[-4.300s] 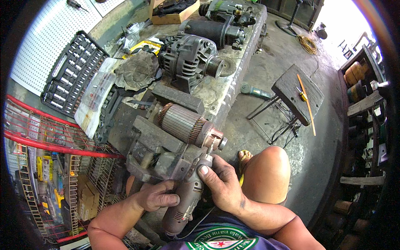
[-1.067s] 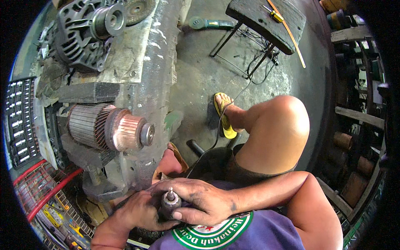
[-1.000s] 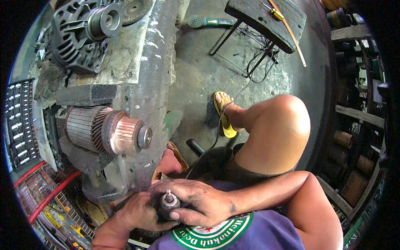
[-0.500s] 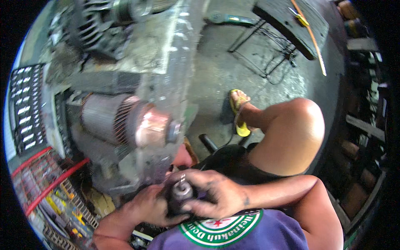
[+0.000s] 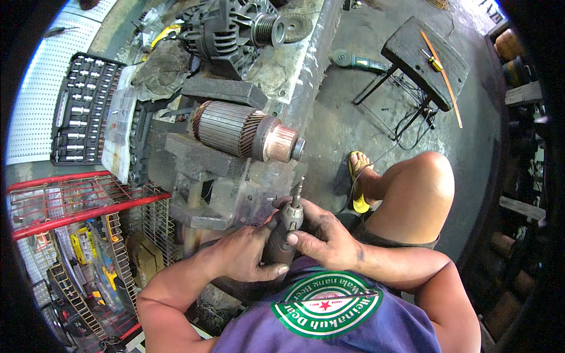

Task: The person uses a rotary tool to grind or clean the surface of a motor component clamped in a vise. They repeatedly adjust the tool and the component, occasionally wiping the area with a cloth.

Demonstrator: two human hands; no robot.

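Note:
Close to my body I hold a dark rotary tool (image 5: 282, 244) with a metal nose and a thin bit, which points away from me toward the bench. My left hand (image 5: 244, 253) wraps its body from the left, and my right hand (image 5: 326, 238) grips it from the right, thumb on the front housing. Just beyond the bit, a motor armature (image 5: 226, 129) lies sideways in a bench vise (image 5: 203, 156). Its copper commutator (image 5: 281, 144) and shaft end face right. The bit is apart from the armature. Parts of the tool are hidden by my fingers.
An alternator (image 5: 226, 35) sits farther back on the bench, beside a socket set (image 5: 82, 112). At left stands a red wire rack (image 5: 88, 220) with packaged tools. On the floor are an angle grinder (image 5: 362, 62) and a dark stool (image 5: 426, 62) bearing a hacksaw blade (image 5: 444, 82) and a small screwdriver (image 5: 434, 62).
The view has shifted, so the bench shows farther right and sharper. The rotary tool has tilted, its bit now pointing more away from me. Both hands still hold it.

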